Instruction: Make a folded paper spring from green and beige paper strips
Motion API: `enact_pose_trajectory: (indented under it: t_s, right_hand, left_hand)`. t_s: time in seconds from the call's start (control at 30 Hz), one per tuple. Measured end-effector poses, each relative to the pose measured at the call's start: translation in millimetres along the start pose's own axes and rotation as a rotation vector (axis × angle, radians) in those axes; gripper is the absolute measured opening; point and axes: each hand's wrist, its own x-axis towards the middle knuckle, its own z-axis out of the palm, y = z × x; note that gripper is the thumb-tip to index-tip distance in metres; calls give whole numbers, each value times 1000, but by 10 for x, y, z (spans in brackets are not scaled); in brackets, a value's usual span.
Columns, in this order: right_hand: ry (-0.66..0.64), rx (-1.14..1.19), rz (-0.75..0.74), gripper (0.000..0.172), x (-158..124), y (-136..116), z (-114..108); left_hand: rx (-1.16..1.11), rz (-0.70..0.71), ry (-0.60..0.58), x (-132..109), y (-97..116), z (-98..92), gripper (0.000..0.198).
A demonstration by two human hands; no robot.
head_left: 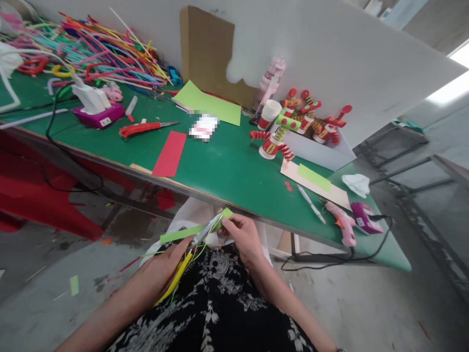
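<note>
Left hand (172, 266) fingers closed round yellow-handled metal scissors (190, 256). Right hand (244, 237) pinching thin green paper strip (176, 235). Judgement: hold strip taut just beyond pinching fingertips.

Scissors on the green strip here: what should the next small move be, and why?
Likely close the scissors through the strip: the left hand has the blades lying across the green paper, and the right hand pinches its far end. How far the blades gape is unclear.
</note>
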Motion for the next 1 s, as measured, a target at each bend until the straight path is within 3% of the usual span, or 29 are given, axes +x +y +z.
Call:
enact_pose_trajectory:
  t_s: [0.57,1.0]
  right_hand:
    - [-77,-11,40,30,-25,22,39]
    - [-98,-4,39,32,-27,14,39]
  left_hand:
    - [-15,98,64,65,4,-7,59]
    - [46,3,25,76,-15,32,66]
